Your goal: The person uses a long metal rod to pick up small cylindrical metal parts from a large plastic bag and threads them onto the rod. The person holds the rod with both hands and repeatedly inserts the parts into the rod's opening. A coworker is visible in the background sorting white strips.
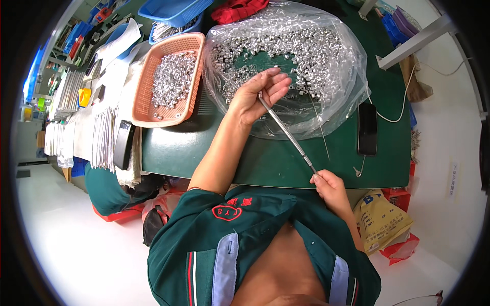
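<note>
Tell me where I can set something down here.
On the green table: one patch between the orange basket, left forearm and near edge; another between that forearm and the metal rod; a strip from the rightmost phone to the right edge. Crowded: the far middle, under the clear bag of metal pieces.

Your right hand (329, 186) grips a slim metal rod (288, 131); your cupped left hand (259, 93) meets its far end before a clear plastic bag (343, 109) of small metal sleeves (320, 55).

Rod (286, 128): lower end hidden in right hand (331, 186). Blue basket (173, 13), red cloth (239, 11): cut off by top edge. Metal bits (326, 48): finer detail too small to tell.
</note>
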Tool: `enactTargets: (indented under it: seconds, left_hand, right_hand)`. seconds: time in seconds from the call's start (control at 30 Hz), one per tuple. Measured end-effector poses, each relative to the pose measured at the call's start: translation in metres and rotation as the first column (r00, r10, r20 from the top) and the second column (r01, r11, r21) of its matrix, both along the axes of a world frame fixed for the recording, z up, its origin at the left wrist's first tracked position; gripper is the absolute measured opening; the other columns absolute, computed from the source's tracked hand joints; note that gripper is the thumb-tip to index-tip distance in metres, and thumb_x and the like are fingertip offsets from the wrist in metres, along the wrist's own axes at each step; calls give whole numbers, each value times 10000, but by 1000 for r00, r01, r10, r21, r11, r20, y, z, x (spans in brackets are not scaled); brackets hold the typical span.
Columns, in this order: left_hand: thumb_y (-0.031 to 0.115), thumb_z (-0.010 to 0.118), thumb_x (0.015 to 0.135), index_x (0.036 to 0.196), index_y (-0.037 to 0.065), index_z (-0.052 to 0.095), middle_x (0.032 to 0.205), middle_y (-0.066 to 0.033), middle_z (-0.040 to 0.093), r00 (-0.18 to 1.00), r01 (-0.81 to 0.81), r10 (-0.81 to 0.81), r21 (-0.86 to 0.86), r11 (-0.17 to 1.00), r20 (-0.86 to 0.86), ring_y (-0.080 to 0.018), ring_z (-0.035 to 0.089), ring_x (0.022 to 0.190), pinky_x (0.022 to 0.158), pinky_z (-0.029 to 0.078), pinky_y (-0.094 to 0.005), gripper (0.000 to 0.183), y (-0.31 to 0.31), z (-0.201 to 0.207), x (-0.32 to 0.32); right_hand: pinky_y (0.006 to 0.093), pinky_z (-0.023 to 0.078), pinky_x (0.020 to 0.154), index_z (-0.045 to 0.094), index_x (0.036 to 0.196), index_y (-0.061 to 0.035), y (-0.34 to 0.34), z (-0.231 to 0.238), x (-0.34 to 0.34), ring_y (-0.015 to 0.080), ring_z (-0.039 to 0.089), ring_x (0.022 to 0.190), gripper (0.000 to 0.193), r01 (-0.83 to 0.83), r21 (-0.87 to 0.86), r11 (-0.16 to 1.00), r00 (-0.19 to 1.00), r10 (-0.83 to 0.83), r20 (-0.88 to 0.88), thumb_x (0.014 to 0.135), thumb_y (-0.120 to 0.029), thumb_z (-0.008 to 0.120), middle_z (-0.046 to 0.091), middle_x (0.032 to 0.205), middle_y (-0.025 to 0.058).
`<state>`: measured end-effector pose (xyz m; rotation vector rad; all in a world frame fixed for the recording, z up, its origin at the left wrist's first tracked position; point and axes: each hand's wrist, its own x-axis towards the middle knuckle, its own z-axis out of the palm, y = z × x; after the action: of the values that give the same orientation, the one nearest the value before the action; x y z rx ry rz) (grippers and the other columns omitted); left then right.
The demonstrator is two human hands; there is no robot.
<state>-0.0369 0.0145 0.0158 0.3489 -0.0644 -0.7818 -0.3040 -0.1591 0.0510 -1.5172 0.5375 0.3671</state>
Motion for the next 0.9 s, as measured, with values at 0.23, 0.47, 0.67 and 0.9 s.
enactTargets:
  seconds: [0.23, 0.47, 0.67, 0.9]
  left_hand:
    - [198, 449, 963, 1218, -22, 458, 1047, -155, 620, 993, -113, 112, 70, 991, 30, -256, 632, 961, 843, 541, -387, 337, -5, 0, -7]
    - [229, 454, 964, 1213, 14, 477, 918, -85, 635, 985, -174, 174, 75, 982, 8, -193, 631, 813, 728, 544, -344, 330, -4, -5, -9]
    - [220, 394, 985, 1193, -14, 455, 854, -132, 638, 979, -172, 151, 156, 973, 138, -241, 655, 732, 659, 551, -353, 319, -4, 1, -11]
    - [185, 372, 987, 1208, -71, 432, 791, -150, 639, 937, -58, -139, 534, 844, 322, -252, 664, 686, 659, 546, -341, 343, 4, 17, -9]
  right_hand:
    - [194, 298, 512, 601, 858, -35, 4, -7, -3, 19, 366, 566, 162, 29, 5, 1000, 1000, -29, 10, 921, -163, 525, 409, 613, -67]
    - [191, 288, 495, 599, 866, -34, 7, -7, -3, 17, 360, 554, 156, 41, 35, 999, 999, -41, 6, 919, -157, 519, 405, 614, -64]
    - [204, 300, 497, 599, 852, -22, 8, -11, -4, 36, 362, 542, 170, 51, 1, 999, 997, -51, 59, 918, -159, 523, 417, 606, -65]
    - [245, 316, 483, 578, 828, 12, -4, 5, 0, 63, 384, 529, 131, 56, -476, 878, 963, 79, 259, 878, -108, 571, 435, 568, 7]
